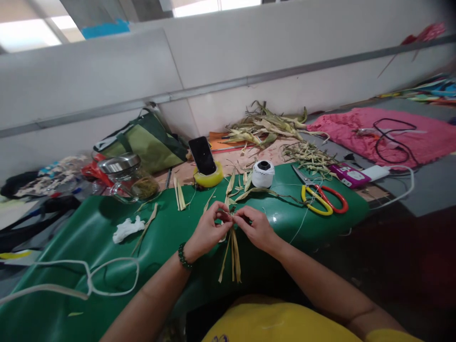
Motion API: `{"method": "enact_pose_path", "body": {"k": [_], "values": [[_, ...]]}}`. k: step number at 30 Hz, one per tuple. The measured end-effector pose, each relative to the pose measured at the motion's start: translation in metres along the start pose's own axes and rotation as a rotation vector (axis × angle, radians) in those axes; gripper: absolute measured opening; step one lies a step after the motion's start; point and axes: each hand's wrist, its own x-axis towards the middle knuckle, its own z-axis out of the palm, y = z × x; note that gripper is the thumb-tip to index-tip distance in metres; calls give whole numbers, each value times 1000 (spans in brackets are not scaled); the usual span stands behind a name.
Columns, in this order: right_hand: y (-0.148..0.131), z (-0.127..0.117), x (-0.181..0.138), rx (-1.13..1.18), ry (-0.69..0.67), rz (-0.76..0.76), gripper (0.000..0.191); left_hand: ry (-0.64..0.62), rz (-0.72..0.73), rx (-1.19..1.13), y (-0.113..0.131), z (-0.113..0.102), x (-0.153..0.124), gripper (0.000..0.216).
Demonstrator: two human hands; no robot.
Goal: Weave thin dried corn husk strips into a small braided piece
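My left hand (pixel 211 225), with a green bead bracelet on its wrist, and my right hand (pixel 257 230) meet above the front of the green mat. Both pinch the upper part of a small bundle of dried husk strips (pixel 235 259), whose long ends hang down below the fingers. What lies right between the fingertips is partly hidden. Just beyond the hands, more husk strips (pixel 231 185) lie on the mat beside a white thread spool (pixel 261 178). Scissors (pixel 318 195) with one yellow and one red handle rest to the right, with pale thread around them.
A phone (pixel 202 156) leans in a yellow tape roll (pixel 209 176). A glass jar (pixel 140 184), a green bag (pixel 146 137) and crumpled white tissue (pixel 128 230) are to the left. A husk pile (pixel 265 126), a purple box (pixel 351 175) and pink cloth (pixel 423 130) lie back right. A white cable (pixel 89 278) crosses the mat.
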Motion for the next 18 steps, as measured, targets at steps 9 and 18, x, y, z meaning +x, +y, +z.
{"method": "enact_pose_path", "body": {"k": [9, 18], "values": [[7, -5, 4, -8, -75, -35, 17, 103, 230, 224, -9, 1, -3, 2], [5, -9, 2, -43, -89, -90, 17, 115, 410, 489, -17, 0, -1, 12]]}}
